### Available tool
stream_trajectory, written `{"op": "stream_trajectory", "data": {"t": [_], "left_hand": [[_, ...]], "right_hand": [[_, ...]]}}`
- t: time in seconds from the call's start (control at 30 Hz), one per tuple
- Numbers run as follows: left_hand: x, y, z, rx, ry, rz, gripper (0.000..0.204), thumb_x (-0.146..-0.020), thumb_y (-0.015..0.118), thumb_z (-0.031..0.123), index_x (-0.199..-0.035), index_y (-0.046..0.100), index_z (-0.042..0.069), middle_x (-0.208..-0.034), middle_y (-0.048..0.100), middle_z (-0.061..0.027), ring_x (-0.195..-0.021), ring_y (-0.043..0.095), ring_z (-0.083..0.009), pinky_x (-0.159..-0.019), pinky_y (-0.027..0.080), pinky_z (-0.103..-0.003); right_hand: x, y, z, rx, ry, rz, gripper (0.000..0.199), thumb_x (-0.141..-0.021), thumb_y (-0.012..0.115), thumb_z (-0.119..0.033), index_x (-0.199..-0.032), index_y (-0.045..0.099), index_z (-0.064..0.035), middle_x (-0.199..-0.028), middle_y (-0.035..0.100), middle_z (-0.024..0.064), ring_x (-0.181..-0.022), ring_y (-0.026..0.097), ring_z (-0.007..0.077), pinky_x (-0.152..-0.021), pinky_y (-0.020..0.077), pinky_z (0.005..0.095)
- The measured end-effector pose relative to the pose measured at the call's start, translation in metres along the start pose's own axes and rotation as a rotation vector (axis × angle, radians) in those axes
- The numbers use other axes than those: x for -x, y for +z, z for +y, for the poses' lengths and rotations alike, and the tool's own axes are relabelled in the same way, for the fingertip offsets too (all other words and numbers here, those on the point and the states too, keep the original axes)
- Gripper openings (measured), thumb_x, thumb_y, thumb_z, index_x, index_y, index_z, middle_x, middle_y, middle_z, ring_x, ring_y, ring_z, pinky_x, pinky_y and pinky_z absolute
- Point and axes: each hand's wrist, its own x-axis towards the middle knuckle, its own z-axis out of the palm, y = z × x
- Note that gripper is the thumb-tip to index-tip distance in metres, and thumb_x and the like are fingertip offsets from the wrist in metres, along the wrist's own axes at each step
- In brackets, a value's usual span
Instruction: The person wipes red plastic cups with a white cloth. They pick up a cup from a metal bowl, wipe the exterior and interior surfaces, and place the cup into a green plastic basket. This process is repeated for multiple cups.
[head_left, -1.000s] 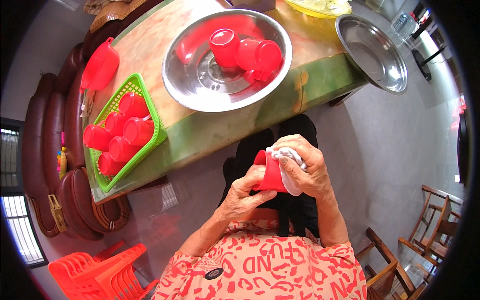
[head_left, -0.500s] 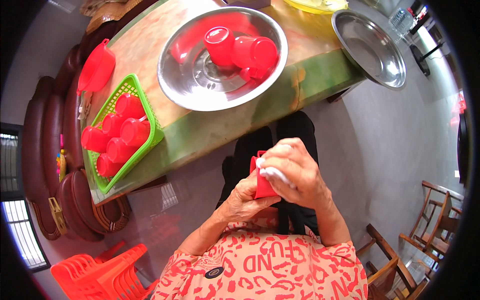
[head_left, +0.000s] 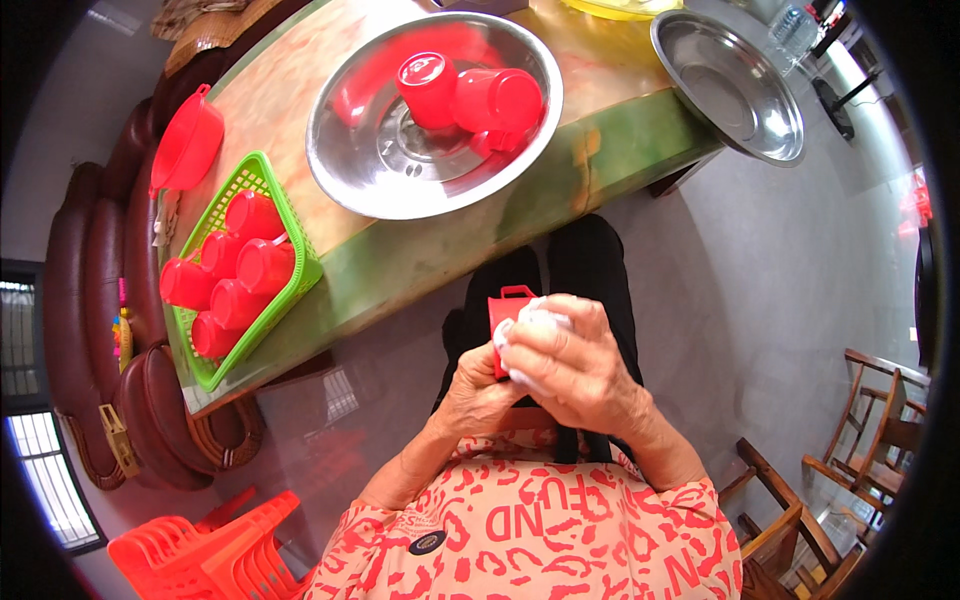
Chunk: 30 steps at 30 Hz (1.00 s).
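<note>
Marbled table (head_left: 268, 112) under steel basin (head_left: 352, 178), green basket (head_left: 304, 278), yellow dish (head_left: 625, 9)

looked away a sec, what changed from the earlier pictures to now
The right hand, holding the crumpled white cloth, has moved left across the red plastic cup. The cup has turned, its handle now showing at the far side. Nothing was let go; the left hand still holds the cup. The green plastic basket and silver metal basin stayed put.

Maroon sofa (head_left: 78, 320), grey floor (head_left: 700, 290)
</note>
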Motion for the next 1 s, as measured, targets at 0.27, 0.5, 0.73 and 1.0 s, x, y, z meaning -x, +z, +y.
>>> {"op": "stream_trajectory", "data": {"t": [0.27,0.5,0.73,1.0], "left_hand": [[0.001,0.001,0.005,0.079,0.083,-0.075,0.03,-0.084,0.071,0.002,-0.113,0.064,0.002,-0.108,0.067,-0.0028,-0.098,0.06,-0.01,-0.089,0.049,-0.028],[-0.002,0.008,0.017,0.22,0.013,-0.077,0.028,-0.084,0.07,0.001,-0.112,0.064,0.001,-0.106,0.067,-0.0039,-0.1,0.06,-0.0118,-0.09,0.048,-0.029],[-0.003,-0.002,0.007,0.295,-0.068,0.019,0.024,-0.088,0.067,0.009,-0.111,0.064,0.001,-0.102,0.067,-0.0031,-0.095,0.062,-0.0105,-0.087,0.051,-0.028],[0.001,-0.002,0.01,0.2,-0.024,-0.092,0.031,-0.087,0.068,0.005,-0.117,0.062,0.001,-0.113,0.063,-0.0049,-0.104,0.058,-0.0129,-0.093,0.047,-0.03]], "right_hand": [[0.007,-0.004,0.013,-0.307,0.289,0.218,0.024,-0.078,0.066,-0.004,-0.102,0.063,-0.0022,-0.101,0.06,0.0118,-0.097,0.056,0.0299,-0.086,0.0462,0.0389],[0.012,-0.002,0.015,-0.96,0.777,0.301,0.025,-0.099,0.052,-0.022,-0.103,0.058,0.0016,-0.102,0.061,0.0107,-0.096,0.062,0.0178,-0.086,0.0487,0.0288],[0.012,-0.003,0.011,-0.421,0.346,0.246,0.022,-0.091,0.06,-0.016,-0.106,0.059,-0.0002,-0.105,0.06,0.0146,-0.1,0.057,0.0275,-0.088,0.0447,0.0359],[0.014,-0.011,0.005,-0.112,0.061,0.111,0.034,-0.074,0.069,-0.009,-0.107,0.061,-0.0043,-0.11,0.058,0.0105,-0.102,0.053,0.0317,-0.09,0.0423,0.043]]}}
